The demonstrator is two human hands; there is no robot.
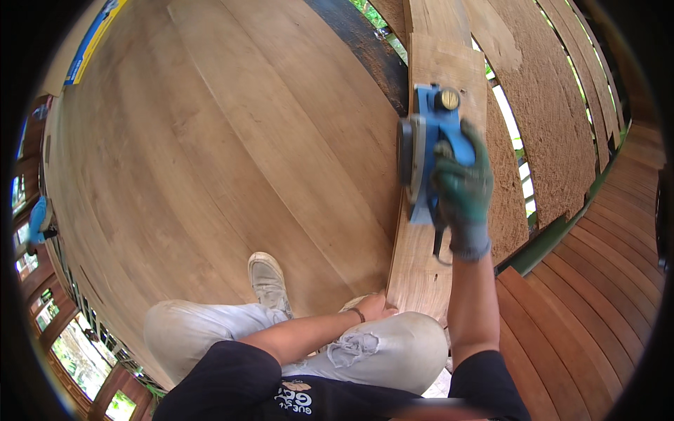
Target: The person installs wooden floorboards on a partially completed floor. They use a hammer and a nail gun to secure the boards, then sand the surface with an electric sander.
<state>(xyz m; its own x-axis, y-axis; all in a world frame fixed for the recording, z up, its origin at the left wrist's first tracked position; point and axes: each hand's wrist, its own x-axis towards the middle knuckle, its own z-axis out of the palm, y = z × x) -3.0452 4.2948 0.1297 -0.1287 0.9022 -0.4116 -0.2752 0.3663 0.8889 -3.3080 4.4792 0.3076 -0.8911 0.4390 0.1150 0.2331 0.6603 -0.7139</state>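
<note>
My right hand (pixel 463 189), in a green and grey work glove, is wrapped round the handle of a blue electric planer (pixel 425 182). The planer lies on a long, light brown wooden plank (pixel 453 70); its front knob points away from me and a dark cord trails from its rear. Slight blur covers the glove and tool. Bare, with a dark band at the wrist, my left hand (pixel 375 309) grips the plank's left edge near its close end, beside my knee. Its fingers are partly hidden.
A broad smooth wooden panel (pixel 210 140) spreads to the left, my shoe (pixel 267 281) on it. Right of the plank lie rough boards (pixel 547 112) covered with shavings, with gaps between them. Reddish slatted decking (pixel 583 295) is at lower right. A blue and yellow box (pixel 95 38) lies far left.
</note>
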